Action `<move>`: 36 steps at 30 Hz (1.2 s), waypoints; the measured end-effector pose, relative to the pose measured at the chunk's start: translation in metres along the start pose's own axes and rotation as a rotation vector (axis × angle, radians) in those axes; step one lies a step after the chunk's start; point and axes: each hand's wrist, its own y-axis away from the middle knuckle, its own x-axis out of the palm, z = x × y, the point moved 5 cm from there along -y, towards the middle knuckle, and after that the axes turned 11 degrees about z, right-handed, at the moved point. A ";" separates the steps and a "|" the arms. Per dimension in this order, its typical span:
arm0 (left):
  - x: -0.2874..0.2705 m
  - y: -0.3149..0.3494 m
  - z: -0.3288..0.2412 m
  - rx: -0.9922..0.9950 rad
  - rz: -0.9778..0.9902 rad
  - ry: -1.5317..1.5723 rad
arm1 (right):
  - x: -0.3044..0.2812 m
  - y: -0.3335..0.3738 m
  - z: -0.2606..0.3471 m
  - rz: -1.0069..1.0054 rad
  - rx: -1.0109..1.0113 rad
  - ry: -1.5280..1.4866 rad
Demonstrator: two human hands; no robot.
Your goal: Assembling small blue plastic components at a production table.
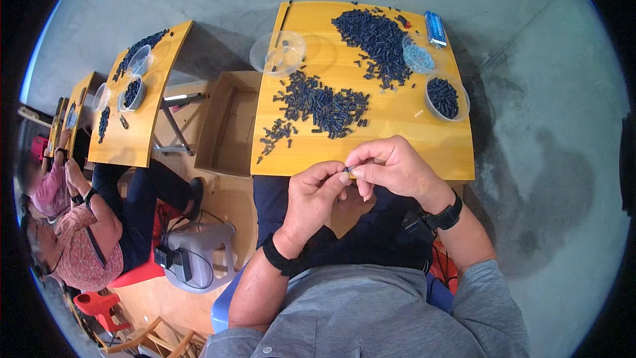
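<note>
Just past the near edge of the table, my left hand point(310, 197) pinches a small dark piece point(346, 170) between thumb and forefinger. The fingertips of my right hand point(392, 164) are closed against it from the other side; what they pinch is too small and covered to make out. On the tabletop beyond my hands lies a loose pile of short black cylindrical parts point(324, 107). A larger pile of the same parts point(374, 43) spreads farther back.
At the table's right stand a clear tub of black parts point(455, 116), a tub of light-blue bits point(417, 66) and a blue-and-white packet point(435, 29). A clear bowl point(260, 53) overlaps the left edge. Beside the table is a cardboard box point(226, 126). Leftward, people sit at other tables point(156, 103).
</note>
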 end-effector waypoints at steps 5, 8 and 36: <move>-0.002 -0.001 0.003 0.011 -0.031 -0.019 | 0.003 0.000 0.004 -0.056 -0.050 0.077; -0.001 -0.001 0.002 -0.040 -0.037 0.067 | 0.003 0.001 0.002 -0.096 -0.056 0.109; 0.000 0.004 0.003 -0.042 -0.013 0.049 | 0.009 0.007 0.007 -0.208 -0.160 0.272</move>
